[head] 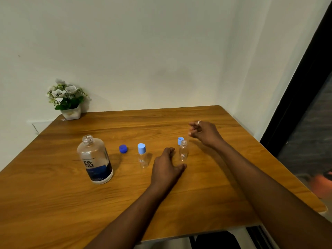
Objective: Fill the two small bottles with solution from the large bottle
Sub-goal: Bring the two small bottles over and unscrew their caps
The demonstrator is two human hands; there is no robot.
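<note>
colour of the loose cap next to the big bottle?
Dark blue cap, lying beside the large bottle; head view.

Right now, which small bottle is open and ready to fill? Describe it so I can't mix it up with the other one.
On the wooden table, look right of the large bottle, past the dark blue cap. Two small clear bottles stand there with the left hand between them. The open small bottle is the right one: its neck is bare and its light blue cap lies just behind it, while the capped small bottle is closed.
</note>
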